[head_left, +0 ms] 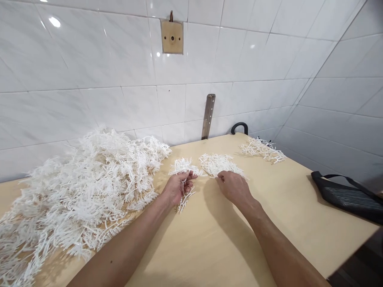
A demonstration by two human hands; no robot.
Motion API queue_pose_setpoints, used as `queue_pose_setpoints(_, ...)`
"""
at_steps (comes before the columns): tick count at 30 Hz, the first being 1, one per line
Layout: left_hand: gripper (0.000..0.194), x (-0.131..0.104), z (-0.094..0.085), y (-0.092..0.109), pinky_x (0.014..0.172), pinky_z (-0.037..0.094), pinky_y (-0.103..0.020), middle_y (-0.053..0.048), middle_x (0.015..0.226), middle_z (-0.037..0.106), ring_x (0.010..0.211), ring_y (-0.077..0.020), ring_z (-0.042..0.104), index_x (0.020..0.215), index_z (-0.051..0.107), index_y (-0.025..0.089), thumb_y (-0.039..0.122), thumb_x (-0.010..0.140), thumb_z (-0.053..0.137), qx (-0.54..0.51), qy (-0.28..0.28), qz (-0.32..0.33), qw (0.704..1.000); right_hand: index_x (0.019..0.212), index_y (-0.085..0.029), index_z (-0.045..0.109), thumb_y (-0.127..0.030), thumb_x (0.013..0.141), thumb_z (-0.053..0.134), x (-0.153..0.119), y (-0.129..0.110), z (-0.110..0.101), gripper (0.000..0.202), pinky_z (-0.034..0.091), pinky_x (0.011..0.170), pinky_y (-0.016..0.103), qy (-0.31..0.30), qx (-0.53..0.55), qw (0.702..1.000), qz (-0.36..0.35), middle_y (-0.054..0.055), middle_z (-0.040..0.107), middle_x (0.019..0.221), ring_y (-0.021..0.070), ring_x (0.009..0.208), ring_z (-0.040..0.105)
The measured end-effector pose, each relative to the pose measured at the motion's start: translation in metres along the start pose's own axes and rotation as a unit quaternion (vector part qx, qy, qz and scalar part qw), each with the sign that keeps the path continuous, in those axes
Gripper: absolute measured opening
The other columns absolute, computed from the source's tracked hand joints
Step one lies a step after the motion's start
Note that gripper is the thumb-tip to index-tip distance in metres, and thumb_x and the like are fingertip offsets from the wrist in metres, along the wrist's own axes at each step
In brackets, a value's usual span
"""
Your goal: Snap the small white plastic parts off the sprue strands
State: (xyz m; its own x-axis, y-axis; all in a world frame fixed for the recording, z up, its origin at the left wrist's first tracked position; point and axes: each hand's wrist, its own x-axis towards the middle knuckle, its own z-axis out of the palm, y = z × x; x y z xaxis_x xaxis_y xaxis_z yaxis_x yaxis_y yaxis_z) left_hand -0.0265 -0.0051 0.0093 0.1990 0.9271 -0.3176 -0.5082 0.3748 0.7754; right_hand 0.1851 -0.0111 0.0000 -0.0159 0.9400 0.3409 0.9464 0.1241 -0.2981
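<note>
My left hand (180,186) is closed around a white branching plastic sprig (186,200), whose thin stems stick out below the fingers. Just behind that hand lies a small clump of white sprigs (182,164). My right hand (235,186) has its fingers pinched together at the front edge of a flat pile of white sprig pieces (220,163). Whatever sits between those fingertips is too small or hidden to make out. To the left rises a large heap of white plastic sprigs (89,191), apart from both hands.
Another small pile of white twigs (263,150) lies at the table's back right. A black mesh bag (347,195) rests on the right edge of the tan table (191,247). Behind stand a metal bracket (208,115), a black curved handle (239,126) and the tiled wall (125,52).
</note>
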Motion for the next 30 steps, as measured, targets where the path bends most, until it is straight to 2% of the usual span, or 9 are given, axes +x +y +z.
queue_pose_setpoints(5, 0.012, 0.0, -0.001, 0.001, 0.033, 0.03, -0.016, -0.013, 0.087, 0.073, 0.047, -0.0068, 0.052, 0.085, 0.064, 0.01, 0.02, 0.08, 0.066, 0.044, -0.032, -0.012, 0.998, 0.087, -0.021, 0.069, -0.028, 0.088, 0.05, 0.004, 0.003, -0.008, 0.02, 0.042, 0.07, 0.032, 0.077, 0.114, 0.991, -0.002, 0.008, 0.072, 0.088, 0.0194, 0.069, 0.063)
queue_pose_setpoints(7, 0.013, -0.001, -0.002, 0.002, 0.032, 0.028, -0.016, -0.013, 0.086, 0.073, 0.046, -0.0066, 0.052, 0.085, 0.064, 0.01, 0.021, 0.08, 0.067, 0.066, -0.048, -0.025, 0.996, 0.094, -0.021, 0.069, -0.035, 0.088, 0.052, 0.003, -0.003, -0.009, 0.022, 0.044, 0.071, 0.032, 0.075, 0.187, 0.979, -0.008, 0.007, 0.072, 0.093, 0.0168, 0.065, 0.061)
queue_pose_setpoints(11, 0.014, -0.004, -0.001, 0.005, 0.03, 0.024, -0.016, -0.011, 0.082, 0.073, 0.043, -0.0058, 0.05, 0.087, 0.065, 0.009, 0.02, 0.08, 0.068, 0.098, -0.077, -0.043, 0.991, 0.097, -0.021, 0.068, -0.049, 0.087, 0.054, -0.001, -0.016, -0.01, 0.034, 0.043, 0.06, 0.029, -0.035, 0.32, 0.947, 0.01, 0.004, 0.068, 0.079, 0.0149, 0.06, 0.056)
queue_pose_setpoints(14, 0.013, -0.006, 0.0, 0.007, 0.03, 0.024, -0.016, -0.01, 0.08, 0.072, 0.043, -0.0052, 0.049, 0.086, 0.066, 0.008, 0.02, 0.082, 0.067, 0.118, -0.086, -0.047, 0.988, 0.089, -0.018, 0.066, -0.056, 0.086, 0.053, -0.003, -0.02, -0.007, 0.04, 0.033, 0.047, 0.024, -0.155, 0.41, 0.897, 0.053, -0.001, 0.056, 0.061, 0.0109, 0.05, 0.044)
queue_pose_setpoints(17, 0.012, -0.006, 0.001, 0.007, 0.03, 0.026, -0.015, -0.009, 0.076, 0.071, 0.043, -0.005, 0.049, 0.082, 0.065, 0.008, 0.02, 0.083, 0.065, 0.14, -0.083, -0.047, 0.986, 0.084, -0.017, 0.064, -0.055, 0.081, 0.061, -0.003, -0.021, -0.002, 0.039, 0.025, 0.042, 0.022, -0.226, 0.461, 0.855, 0.076, -0.004, 0.049, 0.056, 0.0077, 0.046, 0.036)
queue_pose_setpoints(20, 0.013, -0.005, 0.001, 0.006, 0.032, 0.029, -0.015, -0.005, 0.065, 0.065, 0.043, -0.0056, 0.05, 0.078, 0.063, 0.009, 0.021, 0.083, 0.065, 0.17, -0.053, -0.05, 0.983, 0.081, -0.017, 0.063, -0.051, 0.076, 0.068, -0.004, -0.021, 0.004, 0.035, 0.021, 0.04, 0.021, -0.253, 0.491, 0.828, 0.095, -0.005, 0.047, 0.056, 0.0064, 0.045, 0.033)
queue_pose_setpoints(24, 0.023, -0.006, 0.004, 0.008, 0.037, 0.036, -0.016, 0.0, 0.05, 0.056, 0.038, -0.0061, 0.047, 0.07, 0.054, 0.014, 0.027, 0.084, 0.066, 0.224, 0.052, -0.007, 0.973, 0.083, -0.018, 0.061, -0.045, 0.071, 0.074, -0.005, -0.022, 0.013, 0.032, 0.027, 0.038, 0.02, -0.239, 0.523, 0.811, 0.111, -0.006, 0.047, 0.054, 0.0078, 0.046, 0.038)
queue_pose_setpoints(27, 0.023, -0.006, 0.005, 0.009, 0.041, 0.041, -0.018, 0.001, 0.052, 0.058, 0.04, -0.0075, 0.051, 0.07, 0.05, 0.016, 0.025, 0.082, 0.067, 0.23, 0.105, 0.046, 0.966, 0.087, -0.019, 0.061, -0.041, 0.071, 0.072, -0.006, -0.024, 0.019, 0.029, 0.035, 0.039, 0.02, -0.195, 0.524, 0.822, 0.109, -0.005, 0.051, 0.057, 0.0093, 0.049, 0.045)
queue_pose_setpoints(30, 0.022, -0.007, 0.006, 0.011, 0.041, 0.04, -0.018, 0.0, 0.054, 0.058, 0.04, -0.0075, 0.052, 0.07, 0.051, 0.016, 0.026, 0.081, 0.068, 0.241, 0.113, 0.062, 0.962, 0.091, -0.019, 0.061, -0.036, 0.072, 0.069, -0.008, -0.028, 0.021, 0.027, 0.04, 0.039, 0.021, -0.169, 0.505, 0.842, 0.09, -0.002, 0.06, 0.067, 0.0106, 0.051, 0.051)
